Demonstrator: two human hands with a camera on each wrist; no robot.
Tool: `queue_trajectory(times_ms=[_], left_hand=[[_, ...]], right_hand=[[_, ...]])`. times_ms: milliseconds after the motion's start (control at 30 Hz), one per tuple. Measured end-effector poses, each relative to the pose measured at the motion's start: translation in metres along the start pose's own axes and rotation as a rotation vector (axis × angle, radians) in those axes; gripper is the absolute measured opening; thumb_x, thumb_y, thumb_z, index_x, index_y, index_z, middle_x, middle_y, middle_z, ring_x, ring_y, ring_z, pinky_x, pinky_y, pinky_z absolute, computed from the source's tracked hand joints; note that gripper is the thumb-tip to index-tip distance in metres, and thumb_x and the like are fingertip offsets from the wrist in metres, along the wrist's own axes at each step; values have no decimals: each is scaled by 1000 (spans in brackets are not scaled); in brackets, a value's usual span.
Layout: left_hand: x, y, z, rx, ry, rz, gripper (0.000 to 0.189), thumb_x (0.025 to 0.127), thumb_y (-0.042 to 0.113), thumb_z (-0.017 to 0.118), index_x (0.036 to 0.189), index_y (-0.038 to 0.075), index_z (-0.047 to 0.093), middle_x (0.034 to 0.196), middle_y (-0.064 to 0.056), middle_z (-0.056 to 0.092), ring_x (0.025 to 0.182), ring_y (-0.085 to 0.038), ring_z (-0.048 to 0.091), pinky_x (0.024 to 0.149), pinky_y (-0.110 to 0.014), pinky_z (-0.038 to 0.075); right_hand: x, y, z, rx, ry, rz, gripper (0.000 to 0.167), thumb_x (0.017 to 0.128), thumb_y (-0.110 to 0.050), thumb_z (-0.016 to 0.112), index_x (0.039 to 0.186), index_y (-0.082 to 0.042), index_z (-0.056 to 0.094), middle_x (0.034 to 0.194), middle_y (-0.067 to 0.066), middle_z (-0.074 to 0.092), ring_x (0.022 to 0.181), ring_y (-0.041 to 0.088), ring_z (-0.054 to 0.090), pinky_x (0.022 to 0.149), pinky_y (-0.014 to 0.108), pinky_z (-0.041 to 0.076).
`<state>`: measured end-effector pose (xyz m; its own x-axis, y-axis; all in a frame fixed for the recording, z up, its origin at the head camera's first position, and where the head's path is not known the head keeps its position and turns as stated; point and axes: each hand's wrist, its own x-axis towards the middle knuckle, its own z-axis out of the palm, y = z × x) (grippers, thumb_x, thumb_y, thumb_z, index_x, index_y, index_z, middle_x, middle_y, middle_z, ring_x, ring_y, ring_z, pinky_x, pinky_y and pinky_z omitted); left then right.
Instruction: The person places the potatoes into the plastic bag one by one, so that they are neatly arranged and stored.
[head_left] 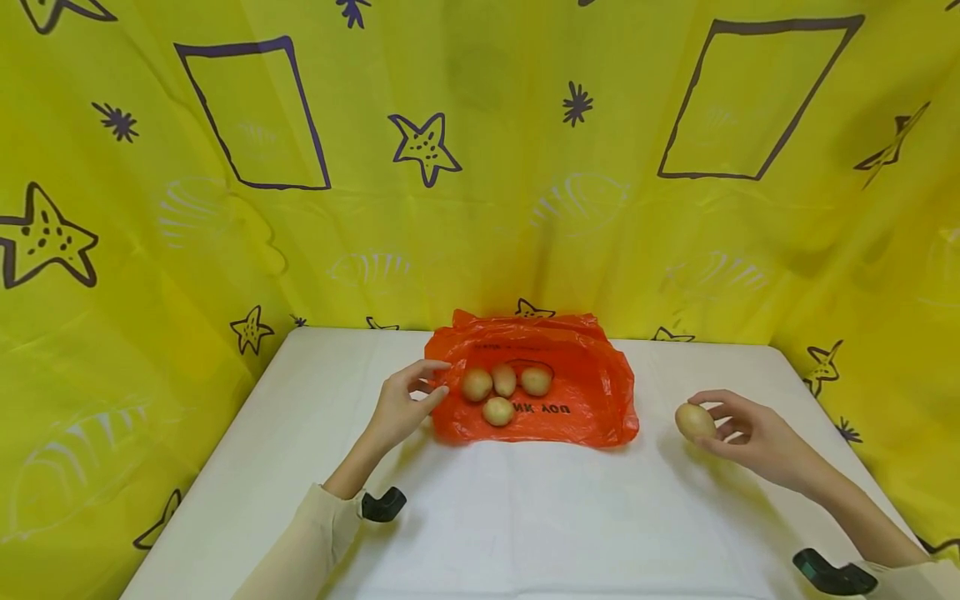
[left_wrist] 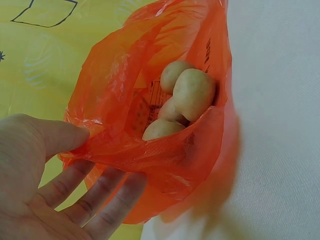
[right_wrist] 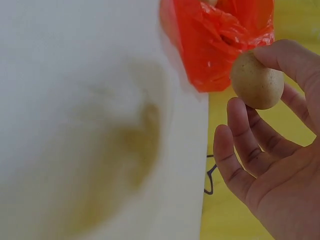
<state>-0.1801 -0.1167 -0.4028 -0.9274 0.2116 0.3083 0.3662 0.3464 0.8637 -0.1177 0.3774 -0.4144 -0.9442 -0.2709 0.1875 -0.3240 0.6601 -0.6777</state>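
A red plastic bag (head_left: 585, 392) lies with its mouth spread wide at the back of the table. Several potatoes (head_left: 498, 411) rest inside it, grouped toward its left side. My left hand (head_left: 401, 408) pinches the bag's left rim, thumb on the inner side and fingers behind the thin plastic, as the left wrist view shows. Off to the right of the bag, my right hand (head_left: 757, 433) holds one more potato (right_wrist: 257, 80) between thumb and fingers, raised above the table. Two fingers of that hand stand away from the potato in the right wrist view.
A white cloth covers the table (head_left: 525, 517). Yellow curtains (head_left: 480, 225) with drawn stars and fish hang close behind it and along both sides. A dark band (head_left: 384, 504) sits at my left wrist, another (head_left: 832, 573) at my right.
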Motion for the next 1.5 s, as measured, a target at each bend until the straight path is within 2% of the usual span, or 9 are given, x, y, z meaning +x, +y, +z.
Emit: queue_trajectory(times_ms=[233,567,933,1067,1233,1500], left_hand=[[-1,1,-1,-25,-8,28,29,91,-9,69,120,-6,67,102,-26,69,85,-44,68,61,-21,54],[-2,1,-2,-22,-7,26,29,91,-9,69,120,-6,68,102,-25,69,85,-44,68,62,-21,54],[-2,-1,-3,0,-2,39,29,91,-9,69,120,-6,68,102,-25,69,85,-42,68,66,-24,56],[3,-15,0,8,1,35,30,91,-9,70,121,-6,68,103,-25,70,86,-43,68,68,-28,57],[8,-37,4,14,8,30,32,91,-5,71,123,-2,68,105,-22,71,86,-40,68,67,-25,56],[8,-39,2,-6,-15,4,33,92,2,74,123,9,71,107,-12,72,87,-29,69,67,-25,57]], right_hand=[[6,-14,6,20,-16,-34,48,88,-10,81,131,-13,61,105,7,70,79,11,68,67,25,57],[18,-31,16,40,-32,-44,48,88,-13,82,131,-15,61,104,7,70,81,12,67,68,26,57],[35,-48,30,118,-59,-119,48,86,-9,83,129,-13,62,101,6,69,80,15,68,68,27,58],[41,-54,35,138,-74,-130,47,86,-10,83,129,-14,63,102,5,69,81,16,68,69,27,58],[48,-60,42,151,-93,-150,46,87,-11,82,129,-14,63,102,6,67,81,16,67,69,27,58],[60,-68,56,150,-111,-177,45,87,-13,83,127,-16,64,101,5,67,78,17,66,68,27,57]])
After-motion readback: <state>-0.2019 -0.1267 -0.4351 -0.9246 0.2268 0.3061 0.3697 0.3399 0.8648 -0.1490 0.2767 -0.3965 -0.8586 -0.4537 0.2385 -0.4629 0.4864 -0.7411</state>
